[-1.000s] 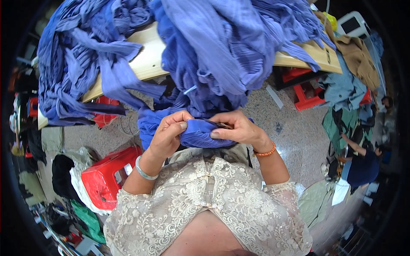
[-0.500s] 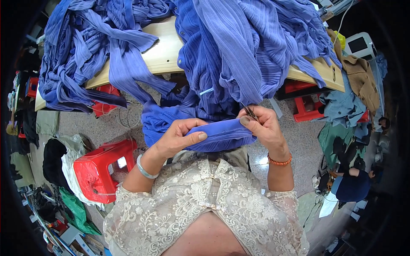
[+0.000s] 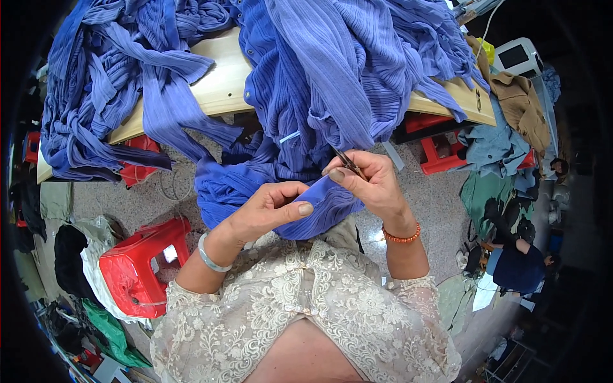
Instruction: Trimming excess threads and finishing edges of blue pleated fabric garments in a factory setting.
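A blue-purple ribbed knit garment [image 3: 332, 214] hangs between my hands in front of my lap, its smooth band tilted up to the right. My left hand [image 3: 265, 210] pinches the left part of that band between thumb and fingers. In my right hand [image 3: 373, 185] lies a pair of small dark thread snips [image 3: 348, 164], their points directed up and to the left. That hand's thumb and fingertips also grip the band's upper end. Whether the blades are apart is hard to make out.
A pale wooden table [image 3: 223, 64] ahead carries heaps of blue-purple knitwear [image 3: 345, 64], some hanging over its front edge. To the left stands a red plastic stool [image 3: 134, 274]. Brown and grey-blue garments [image 3: 517, 105] drape at the right. Another person [image 3: 520, 265] is at far right.
My hands have come closer together, and the band between them has gone from nearly level to slanting. The snips now show more above my right fingers. The whole view has shifted somewhat.
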